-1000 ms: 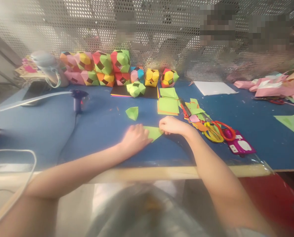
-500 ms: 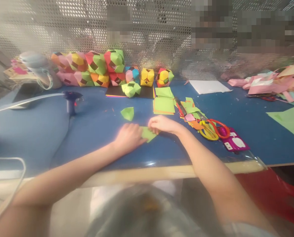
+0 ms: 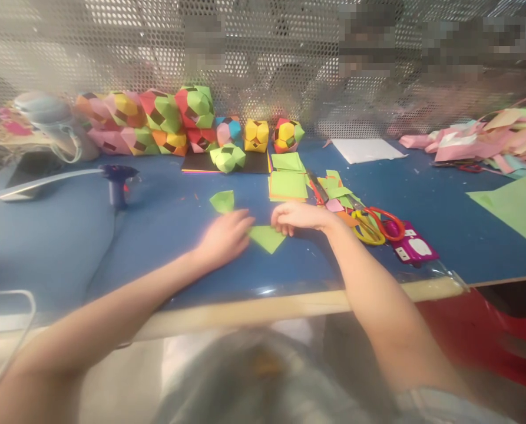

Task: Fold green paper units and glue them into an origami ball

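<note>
A folded green paper triangle (image 3: 267,238) lies on the blue table (image 3: 165,247) between my hands. My left hand (image 3: 224,237) rests on its left edge with the fingers bent down on the paper. My right hand (image 3: 294,216) pinches the upper right part of the paper, fingers curled. Another folded green piece (image 3: 222,201) lies just behind my left hand. Motion blurs both hands slightly.
Green paper squares (image 3: 288,184) are stacked behind my right hand. Scissors (image 3: 371,222) and a magenta punch (image 3: 410,245) lie to the right. Coloured paper cubes (image 3: 165,121) line the perforated back wall. A glue gun (image 3: 118,179) stands at left. Paper scraps (image 3: 479,141) are piled far right.
The view has shifted, so everything sits further left. My right hand slid along the top edge of the green paper, and more of the triangle now shows between my hands.
</note>
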Demonstrator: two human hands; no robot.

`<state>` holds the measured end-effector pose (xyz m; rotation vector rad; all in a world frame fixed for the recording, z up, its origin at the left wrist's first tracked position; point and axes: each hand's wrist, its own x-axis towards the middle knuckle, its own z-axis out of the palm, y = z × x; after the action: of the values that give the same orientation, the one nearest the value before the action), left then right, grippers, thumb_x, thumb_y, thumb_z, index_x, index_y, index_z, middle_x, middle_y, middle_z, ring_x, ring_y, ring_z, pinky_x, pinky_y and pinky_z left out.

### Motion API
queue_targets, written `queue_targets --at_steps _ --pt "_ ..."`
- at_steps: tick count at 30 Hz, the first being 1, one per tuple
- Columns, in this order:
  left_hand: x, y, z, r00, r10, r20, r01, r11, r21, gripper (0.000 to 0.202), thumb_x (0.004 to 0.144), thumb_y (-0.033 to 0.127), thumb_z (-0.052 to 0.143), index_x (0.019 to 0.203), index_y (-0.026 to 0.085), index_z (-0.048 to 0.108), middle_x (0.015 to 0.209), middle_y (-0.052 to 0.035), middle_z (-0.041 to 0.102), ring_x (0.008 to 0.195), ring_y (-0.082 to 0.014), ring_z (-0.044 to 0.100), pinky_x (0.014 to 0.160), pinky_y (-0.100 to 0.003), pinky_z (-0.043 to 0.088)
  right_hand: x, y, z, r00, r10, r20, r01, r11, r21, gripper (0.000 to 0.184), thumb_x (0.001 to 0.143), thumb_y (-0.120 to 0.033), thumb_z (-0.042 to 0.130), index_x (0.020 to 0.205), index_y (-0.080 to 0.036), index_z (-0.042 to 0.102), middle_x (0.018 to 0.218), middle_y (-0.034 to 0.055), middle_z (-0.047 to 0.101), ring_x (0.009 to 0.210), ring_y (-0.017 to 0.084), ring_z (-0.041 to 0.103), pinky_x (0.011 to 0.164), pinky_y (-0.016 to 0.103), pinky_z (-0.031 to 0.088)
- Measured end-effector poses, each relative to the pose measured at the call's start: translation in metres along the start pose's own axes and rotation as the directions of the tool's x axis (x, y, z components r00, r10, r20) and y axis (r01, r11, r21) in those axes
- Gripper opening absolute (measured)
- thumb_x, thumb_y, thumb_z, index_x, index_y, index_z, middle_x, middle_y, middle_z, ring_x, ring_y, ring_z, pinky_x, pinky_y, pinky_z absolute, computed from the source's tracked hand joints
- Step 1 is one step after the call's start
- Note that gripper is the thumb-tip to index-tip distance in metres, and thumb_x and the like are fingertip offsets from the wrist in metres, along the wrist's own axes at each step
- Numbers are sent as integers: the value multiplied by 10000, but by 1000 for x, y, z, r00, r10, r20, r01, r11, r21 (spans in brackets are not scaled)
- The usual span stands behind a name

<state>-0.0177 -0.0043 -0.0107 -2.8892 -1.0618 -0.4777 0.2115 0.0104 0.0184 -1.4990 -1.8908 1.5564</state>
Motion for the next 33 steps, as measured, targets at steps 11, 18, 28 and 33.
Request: queue_targets --at_steps 11,18,28,33 --pt "3 -12 -4 955 -291 -64 268 933 -242 196 837 194 417 758 146 589 715 -54 602 644 -143 540 635 -264 435 -1 0 -14 874 -47 -484 234 913 334 83 819 -89 555 755 -126 592 608 10 644 461 61 559 428 154 445" --pt "6 -10 -11 885 -458 -82 407 847 -341 69 739 170 478 692 160 526 667 -18 549 614 -131 493 592 -255 400 -1 -6 -11 882 109 -458 57 941 334 363 935 -386 419 717 -129 553 564 50 611 434 91 551 385 179 438" --pt "5 -3 -7 809 -576 122 520 602 -606 139 762 273 520 862 177 534 746 -16 620 606 -130 561 548 -251 447 10 -19 35 955 -156 -253 172 984 40 120 752 -57 497 799 -150 557 753 25 651 637 112 581 552 201 496" --pt "6 -12 -1 791 -604 97 457 479 -749 197 791 325 532 903 163 542 829 -41 636 674 -138 597 568 -264 492 0 -20 28 984 -114 -140 122 991 52 139 725 -47 464 714 -143 564 588 14 626 538 123 584 521 216 485"
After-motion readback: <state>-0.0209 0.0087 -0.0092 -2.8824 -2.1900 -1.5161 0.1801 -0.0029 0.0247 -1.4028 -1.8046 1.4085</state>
